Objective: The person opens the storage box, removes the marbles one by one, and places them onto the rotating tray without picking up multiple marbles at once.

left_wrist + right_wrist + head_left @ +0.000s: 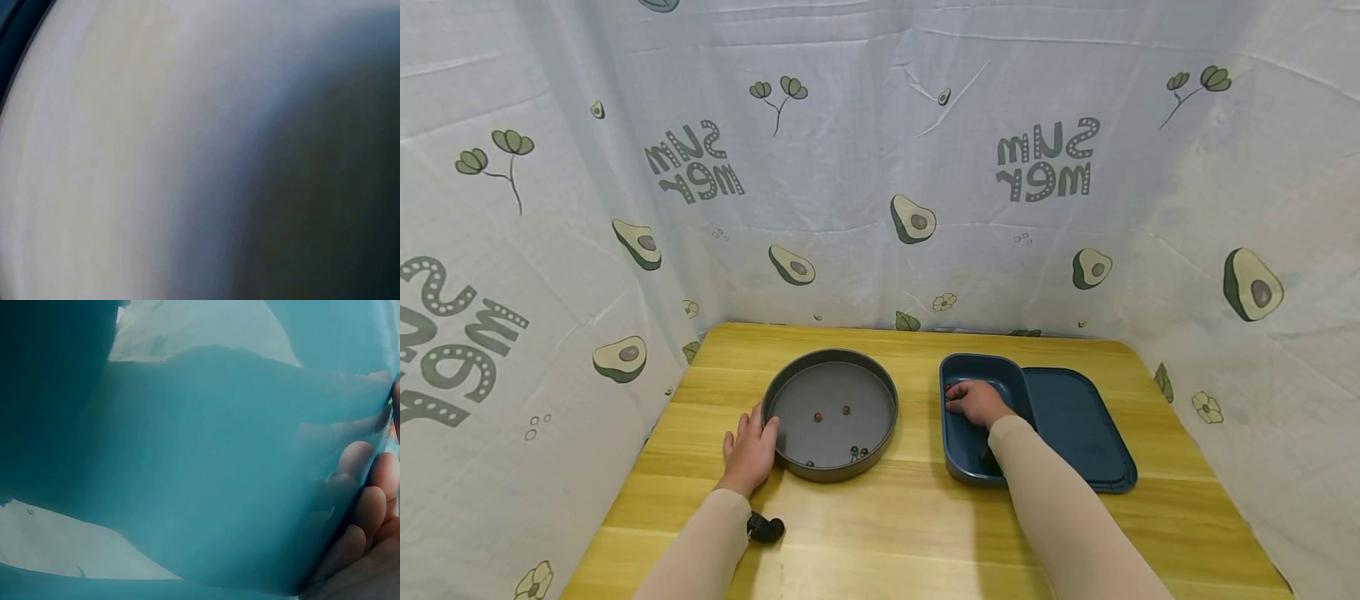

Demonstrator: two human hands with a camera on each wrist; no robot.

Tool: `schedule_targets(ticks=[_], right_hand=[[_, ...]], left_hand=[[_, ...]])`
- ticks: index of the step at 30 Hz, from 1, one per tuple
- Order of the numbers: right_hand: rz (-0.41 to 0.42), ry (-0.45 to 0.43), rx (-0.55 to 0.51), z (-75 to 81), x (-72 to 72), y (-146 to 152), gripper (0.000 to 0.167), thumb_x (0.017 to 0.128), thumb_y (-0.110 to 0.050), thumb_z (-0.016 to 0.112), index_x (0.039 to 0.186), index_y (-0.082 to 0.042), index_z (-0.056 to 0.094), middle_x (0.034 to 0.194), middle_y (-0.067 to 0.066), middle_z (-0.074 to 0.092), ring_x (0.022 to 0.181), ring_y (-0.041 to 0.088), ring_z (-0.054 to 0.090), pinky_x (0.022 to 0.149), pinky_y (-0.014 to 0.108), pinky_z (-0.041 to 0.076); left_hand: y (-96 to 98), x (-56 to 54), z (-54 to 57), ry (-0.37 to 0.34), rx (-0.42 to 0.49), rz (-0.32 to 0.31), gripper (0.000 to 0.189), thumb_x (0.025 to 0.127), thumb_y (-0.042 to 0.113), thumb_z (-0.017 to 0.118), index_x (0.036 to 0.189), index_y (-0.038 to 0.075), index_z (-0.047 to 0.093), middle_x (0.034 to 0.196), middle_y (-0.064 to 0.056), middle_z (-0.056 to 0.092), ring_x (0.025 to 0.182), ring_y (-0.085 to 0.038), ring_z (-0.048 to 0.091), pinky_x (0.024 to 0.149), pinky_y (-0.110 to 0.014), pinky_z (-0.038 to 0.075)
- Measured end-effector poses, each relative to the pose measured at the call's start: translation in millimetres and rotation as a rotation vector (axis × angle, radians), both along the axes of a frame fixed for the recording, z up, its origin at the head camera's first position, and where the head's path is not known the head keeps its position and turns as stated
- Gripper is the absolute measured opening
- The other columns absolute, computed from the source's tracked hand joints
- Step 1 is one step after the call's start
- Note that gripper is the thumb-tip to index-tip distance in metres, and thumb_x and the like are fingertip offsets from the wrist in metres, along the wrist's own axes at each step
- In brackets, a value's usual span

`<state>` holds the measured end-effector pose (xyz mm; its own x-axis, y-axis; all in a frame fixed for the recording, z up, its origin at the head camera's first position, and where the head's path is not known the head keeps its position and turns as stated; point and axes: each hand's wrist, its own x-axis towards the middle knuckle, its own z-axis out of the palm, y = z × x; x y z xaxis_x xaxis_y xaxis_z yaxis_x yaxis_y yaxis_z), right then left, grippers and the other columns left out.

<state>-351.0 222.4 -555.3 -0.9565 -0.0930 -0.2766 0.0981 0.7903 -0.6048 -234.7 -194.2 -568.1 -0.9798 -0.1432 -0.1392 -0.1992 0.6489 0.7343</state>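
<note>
A round grey pan (835,383) stands left of the table's middle, with several small marbles (817,417) scattered on its floor. My left hand (752,450) rests against the pan's left side, its fingers spread along the outer wall and rim. Inside a deep blue rectangular container (958,450), my right hand (977,402) reaches to the left wall with curled fingers. At its fingertips a small marble (948,387) shows, partly covered. In the right wrist view, curled fingers (369,509) and their reflection appear beside the glossy blue wall. The left wrist view is only a blur.
A flat dark blue lid (1078,425) lies right of the container, against its side. A black strapped device (765,527) is at my left wrist. The wooden table (880,533) ends at a printed white curtain (865,167) behind and at both sides.
</note>
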Motion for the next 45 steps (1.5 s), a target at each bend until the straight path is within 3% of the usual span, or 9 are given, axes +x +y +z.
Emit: schedule_targets(ticks=[8, 29, 38, 45], right_hand=[[0.007, 0.002, 0.003, 3.2, 0.8, 1, 0.022, 0.098, -0.015, 0.074, 0.118, -0.006, 0.078, 0.129, 0.016, 0.072, 0.113, 0.032, 0.063, 0.104, 0.052, 0.051], [0.011, 0.036, -0.029, 9.6, 6.8, 5, 0.025, 0.099, -0.015, 0.073, 0.121, -0.005, 0.077, 0.133, 0.018, 0.072, 0.119, 0.034, 0.066, 0.105, 0.054, 0.053], [-0.013, 0.063, -0.034, 11.3, 8.6, 5, 0.022, 0.099, -0.014, 0.073, 0.119, -0.005, 0.077, 0.129, 0.019, 0.073, 0.107, 0.030, 0.066, 0.098, 0.050, 0.055], [-0.025, 0.077, -0.051, 16.7, 10.2, 6, 0.024, 0.100, -0.016, 0.071, 0.121, -0.006, 0.077, 0.137, 0.020, 0.069, 0.108, 0.030, 0.066, 0.098, 0.050, 0.056]], left_hand=[[0.3, 2.6, 1.8, 0.001, 0.005, -0.010, 0.067, 0.115, 0.043, 0.028, 0.170, 0.007, 0.015, 0.174, -0.026, 0.016, 0.163, -0.047, 0.002, 0.126, -0.068, -0.013], [3.4, 4.8, 3.7, 0.039, 0.022, 0.003, 0.065, 0.114, 0.040, 0.032, 0.168, 0.006, 0.021, 0.173, -0.028, 0.020, 0.162, -0.050, 0.006, 0.125, -0.070, -0.010], [1.8, 3.6, 1.8, 0.043, 0.024, -0.007, 0.067, 0.113, 0.043, 0.030, 0.168, 0.006, 0.020, 0.172, -0.028, 0.020, 0.161, -0.051, 0.006, 0.125, -0.070, -0.012], [1.1, 4.8, 5.3, 0.027, 0.010, -0.012, 0.065, 0.115, 0.041, 0.030, 0.168, 0.006, 0.018, 0.173, -0.028, 0.018, 0.162, -0.050, 0.005, 0.125, -0.070, -0.012]])
